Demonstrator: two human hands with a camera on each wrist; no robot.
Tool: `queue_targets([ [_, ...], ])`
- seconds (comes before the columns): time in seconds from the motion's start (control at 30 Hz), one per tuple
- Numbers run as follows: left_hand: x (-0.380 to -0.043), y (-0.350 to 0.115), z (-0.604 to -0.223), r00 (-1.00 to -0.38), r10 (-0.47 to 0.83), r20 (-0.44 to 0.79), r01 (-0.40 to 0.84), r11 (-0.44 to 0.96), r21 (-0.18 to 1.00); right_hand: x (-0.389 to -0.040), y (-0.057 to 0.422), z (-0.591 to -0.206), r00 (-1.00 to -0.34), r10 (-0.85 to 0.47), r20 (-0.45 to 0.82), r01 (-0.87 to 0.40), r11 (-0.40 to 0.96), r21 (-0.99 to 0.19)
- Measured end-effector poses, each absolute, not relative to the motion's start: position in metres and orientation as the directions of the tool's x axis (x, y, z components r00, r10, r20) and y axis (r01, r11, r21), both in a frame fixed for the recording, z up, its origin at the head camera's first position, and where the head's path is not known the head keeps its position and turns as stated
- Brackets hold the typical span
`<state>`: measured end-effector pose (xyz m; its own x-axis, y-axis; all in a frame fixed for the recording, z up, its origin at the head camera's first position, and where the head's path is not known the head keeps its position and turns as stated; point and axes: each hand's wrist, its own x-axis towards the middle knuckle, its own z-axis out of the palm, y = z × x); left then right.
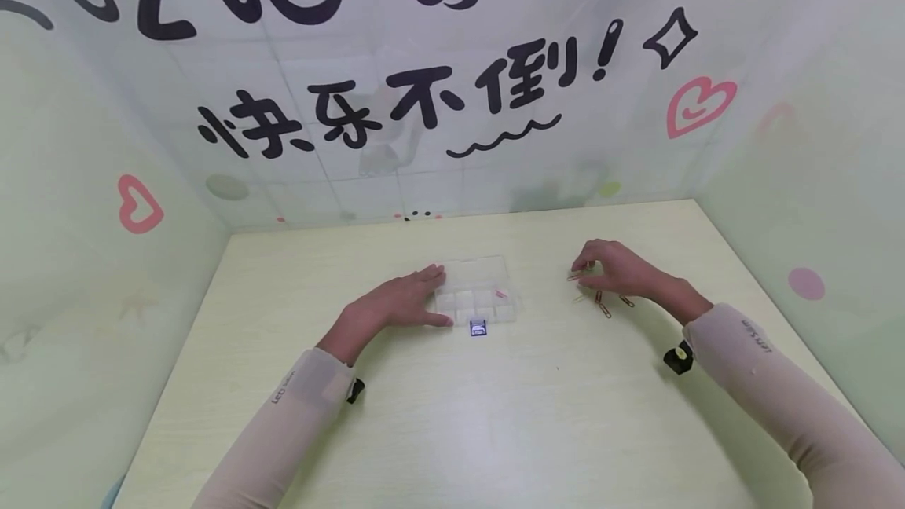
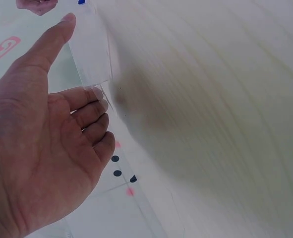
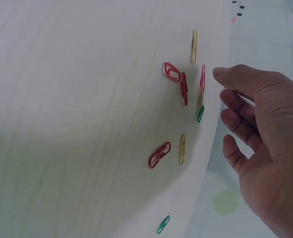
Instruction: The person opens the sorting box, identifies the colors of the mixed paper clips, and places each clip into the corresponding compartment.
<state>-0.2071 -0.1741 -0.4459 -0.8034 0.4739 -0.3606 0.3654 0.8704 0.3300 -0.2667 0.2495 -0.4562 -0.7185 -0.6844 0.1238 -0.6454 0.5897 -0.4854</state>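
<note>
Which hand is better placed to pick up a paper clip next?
Probably the right hand: it is close to the scattered paper clips, while the left hand is at the clear box.

And there's the right hand, in from the right, fingers loosely bent, tips near a pink clip! Just below that, a short gold clip and a green clip, all in line. To their left, two red clips meet! Top, a lone gold clip; lower, a third gold clip beside a third red clip; bottom, another green clip, on the table.
</note>
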Motion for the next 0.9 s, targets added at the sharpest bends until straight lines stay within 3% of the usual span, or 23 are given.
queue_targets([
  [0.9,-0.205,-0.173,-0.444,-0.802,0.475,-0.363,0.368,0.871,0.326,-0.279,0.240,-0.467,-0.741,-0.670,0.042,-0.608,0.643,-0.465],
])
